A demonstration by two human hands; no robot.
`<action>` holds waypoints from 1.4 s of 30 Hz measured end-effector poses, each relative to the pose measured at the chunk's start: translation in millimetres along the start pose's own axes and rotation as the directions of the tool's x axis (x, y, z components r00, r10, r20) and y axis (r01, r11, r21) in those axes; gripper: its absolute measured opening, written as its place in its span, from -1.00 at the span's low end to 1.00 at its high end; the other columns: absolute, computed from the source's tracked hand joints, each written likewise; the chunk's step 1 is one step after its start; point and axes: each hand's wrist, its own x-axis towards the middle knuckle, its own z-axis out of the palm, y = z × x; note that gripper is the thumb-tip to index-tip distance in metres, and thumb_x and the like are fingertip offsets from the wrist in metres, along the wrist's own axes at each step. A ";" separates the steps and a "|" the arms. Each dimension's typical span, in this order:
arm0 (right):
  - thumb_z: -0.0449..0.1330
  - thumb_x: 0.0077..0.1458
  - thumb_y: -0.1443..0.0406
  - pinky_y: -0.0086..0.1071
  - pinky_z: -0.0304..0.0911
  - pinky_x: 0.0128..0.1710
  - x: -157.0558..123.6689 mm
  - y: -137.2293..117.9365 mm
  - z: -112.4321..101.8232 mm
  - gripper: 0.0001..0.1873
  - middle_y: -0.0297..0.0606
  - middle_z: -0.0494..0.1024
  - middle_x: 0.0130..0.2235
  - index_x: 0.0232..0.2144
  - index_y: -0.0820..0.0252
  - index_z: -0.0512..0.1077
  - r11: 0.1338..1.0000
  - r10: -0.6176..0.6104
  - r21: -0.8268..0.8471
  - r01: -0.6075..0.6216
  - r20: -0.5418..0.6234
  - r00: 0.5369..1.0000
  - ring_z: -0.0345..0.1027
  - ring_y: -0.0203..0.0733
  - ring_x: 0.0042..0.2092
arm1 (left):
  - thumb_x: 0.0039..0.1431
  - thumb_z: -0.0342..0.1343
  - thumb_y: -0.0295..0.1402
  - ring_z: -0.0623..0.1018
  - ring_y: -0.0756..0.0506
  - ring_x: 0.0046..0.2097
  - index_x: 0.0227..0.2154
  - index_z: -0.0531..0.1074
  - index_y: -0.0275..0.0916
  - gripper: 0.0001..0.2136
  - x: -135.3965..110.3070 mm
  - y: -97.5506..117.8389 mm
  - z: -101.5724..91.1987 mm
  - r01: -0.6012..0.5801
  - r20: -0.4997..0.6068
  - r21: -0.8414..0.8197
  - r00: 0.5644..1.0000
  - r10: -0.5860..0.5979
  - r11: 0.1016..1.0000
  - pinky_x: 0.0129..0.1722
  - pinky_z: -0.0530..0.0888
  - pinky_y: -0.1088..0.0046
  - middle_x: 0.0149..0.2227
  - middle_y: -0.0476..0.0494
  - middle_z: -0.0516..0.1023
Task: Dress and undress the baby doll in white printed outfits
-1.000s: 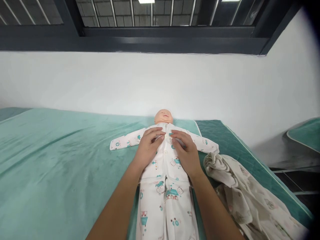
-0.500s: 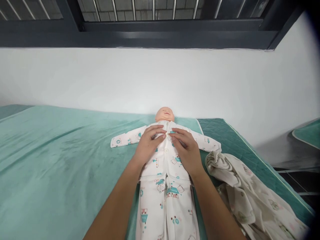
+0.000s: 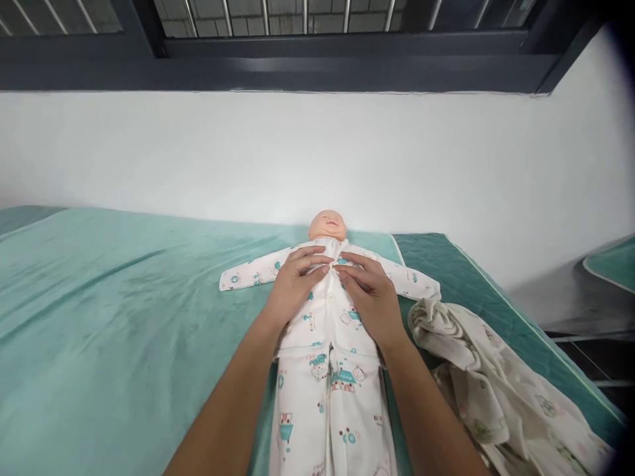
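Observation:
A baby doll (image 3: 327, 227) lies on its back, head towards the wall, in a white long-sleeved baby shirt (image 3: 317, 330) with teal and red prints. Its sleeves spread out to both sides. Matching trousers (image 3: 303, 416) cover the legs. On the upper chest, my left hand (image 3: 299, 281) pinches the shirt's front edge between thumb and fingers. From the other side, my right hand (image 3: 370, 287) pinches the same front opening, its fingertips almost meeting the left ones. The button there is mostly hidden by fingertips; a lower button (image 3: 330, 298) shows below them.
Under the doll is a light teal blanket (image 3: 124, 317), with a darker green quilted mat (image 3: 431, 261) at the right. A crumpled pale printed garment (image 3: 506, 390) lies right of my right forearm. Behind rise a white wall (image 3: 248, 152) and a dark barred window frame (image 3: 347, 69).
Both hands stay at the same place on the shirt front, with only tiny finger shifts. The camera view has moved very slightly.

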 end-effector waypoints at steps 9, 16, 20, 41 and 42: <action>0.13 0.23 0.30 -0.06 0.17 0.18 -0.6 1.1 0.8 -0.75 -0.33 0.51 0.08 -0.16 -0.07 0.58 0.994 -0.083 -0.065 0.085 0.026 0.996 0.28 -0.08 0.15 | 0.23 0.13 -0.27 0.37 -0.17 0.22 -0.17 0.61 0.05 -0.81 0.9 -0.5 -0.2 -0.003 0.004 0.011 1.000 0.003 1.000 0.18 0.36 0.24 0.15 -0.03 0.45; 0.12 0.21 0.33 -0.08 0.16 0.21 -2.1 1.8 4.3 -0.75 -0.27 0.47 0.10 -0.09 0.01 0.48 0.995 -0.083 -0.063 0.080 -0.051 0.995 0.27 -0.10 0.17 | 0.26 0.10 -0.31 0.34 -0.15 0.24 -0.15 0.60 0.04 -0.79 -1.5 3.1 2.8 -0.041 -0.004 0.090 0.999 0.042 0.995 0.25 0.30 0.20 0.14 -0.04 0.44; 0.07 0.24 0.34 -0.03 0.06 0.29 -0.9 2.7 4.4 -0.58 -0.28 0.34 0.24 0.13 -0.05 0.34 0.986 -0.115 -0.118 0.115 0.009 0.993 0.13 -0.11 0.28 | 0.27 0.09 -0.32 0.32 -0.13 0.25 -0.14 0.60 0.07 -0.78 -2.6 4.8 3.7 -0.070 -0.002 0.147 0.997 0.071 0.987 0.29 0.24 0.18 0.13 0.00 0.45; 0.01 0.29 0.30 -0.01 0.06 0.29 -2.1 4.7 4.8 -0.66 -0.29 0.30 0.27 0.05 -0.05 0.42 0.980 -0.047 -0.190 0.059 0.070 0.996 0.09 -0.09 0.30 | 0.27 0.06 -0.40 0.48 -0.11 0.08 -0.18 0.53 -0.13 -0.84 -8.5 3.6 13.6 -0.359 -0.054 0.409 0.908 0.415 0.839 0.11 0.42 0.23 0.03 -0.12 0.52; 0.00 0.29 0.30 -0.01 0.04 0.29 -1.6 4.9 4.4 -0.63 -0.29 0.28 0.28 0.08 -0.06 0.41 0.979 -0.049 -0.192 0.065 0.088 0.995 0.07 -0.09 0.31 | 0.27 0.06 -0.41 0.49 -0.10 0.07 -0.19 0.52 -0.13 -0.85 -7.9 3.3 14.0 -0.336 -0.082 0.379 0.916 0.393 0.862 0.10 0.42 0.25 0.02 -0.11 0.53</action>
